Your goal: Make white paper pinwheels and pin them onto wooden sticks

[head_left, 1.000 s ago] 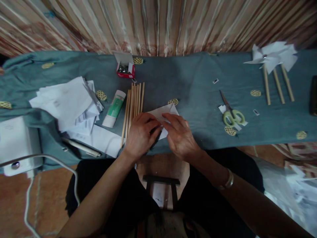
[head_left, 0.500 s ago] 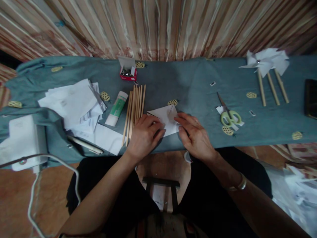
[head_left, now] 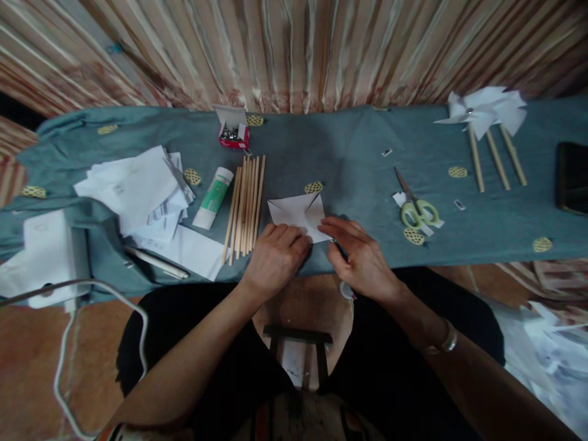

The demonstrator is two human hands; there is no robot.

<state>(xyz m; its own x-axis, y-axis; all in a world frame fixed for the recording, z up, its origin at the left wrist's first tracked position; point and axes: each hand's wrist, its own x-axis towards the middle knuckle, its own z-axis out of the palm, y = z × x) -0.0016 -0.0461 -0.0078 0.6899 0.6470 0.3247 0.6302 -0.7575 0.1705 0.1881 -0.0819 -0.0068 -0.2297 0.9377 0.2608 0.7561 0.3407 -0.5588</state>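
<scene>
A small white square of paper (head_left: 296,214) with diagonal cuts lies on the blue-grey cloth (head_left: 349,165) near the front edge. My left hand (head_left: 275,260) rests on the paper's near left corner, fingers curled and pressed down. My right hand (head_left: 361,257) lies just right of the paper, fingertips touching its near right corner; a thin dark object seems to sit under its fingers, too hidden to name. A bundle of wooden sticks (head_left: 245,205) lies left of the paper.
A glue stick (head_left: 212,197), a pile of white papers (head_left: 138,190) and a red box of pins (head_left: 233,133) lie to the left. Green scissors (head_left: 416,208) and finished paper pinwheels (head_left: 487,122) are on the right. A dark phone (head_left: 572,177) sits at the far right.
Both hands slid back toward me off the paper, uncovering most of it. The right hand moved from over the paper to its right corner.
</scene>
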